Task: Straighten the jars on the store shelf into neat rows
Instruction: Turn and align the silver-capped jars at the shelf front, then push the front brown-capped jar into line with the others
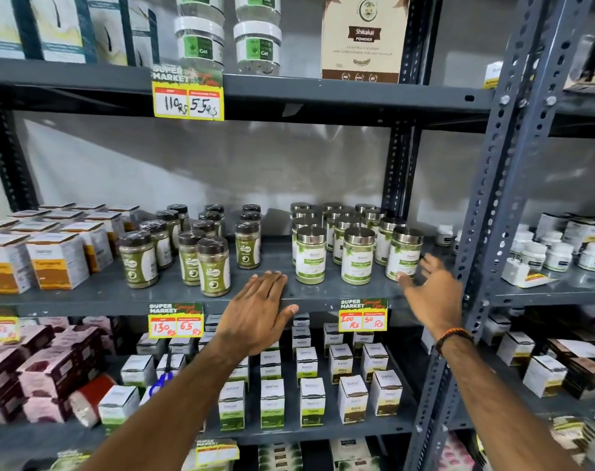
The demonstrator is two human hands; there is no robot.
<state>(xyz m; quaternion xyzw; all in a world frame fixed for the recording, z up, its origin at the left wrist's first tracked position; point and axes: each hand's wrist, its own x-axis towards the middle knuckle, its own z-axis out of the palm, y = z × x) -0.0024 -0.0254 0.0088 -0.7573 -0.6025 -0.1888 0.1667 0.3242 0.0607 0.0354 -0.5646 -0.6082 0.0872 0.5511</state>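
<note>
A grey metal shelf (275,294) runs across the middle of the rack, carrying boxes on the left and two groups of jars. The dark-lidded jars (187,246) of green powder stand left of centre in loose, uneven files, one of them (247,244) apart from the rest on the right. The silver-lidded jars (353,243) with pale green labels stand right of centre in tidier files running back to the wall, all upright. The left hand (258,314) lies flat and open, palm down, fingers together on the shelf's front edge between the two groups, gripping nothing. The right hand (432,290) is open with fingers spread, empty, its thumb touching or just beside the front right silver-lidded jar (404,254); it is blurred. A beaded bracelet (454,336) circles the right wrist.
</note>
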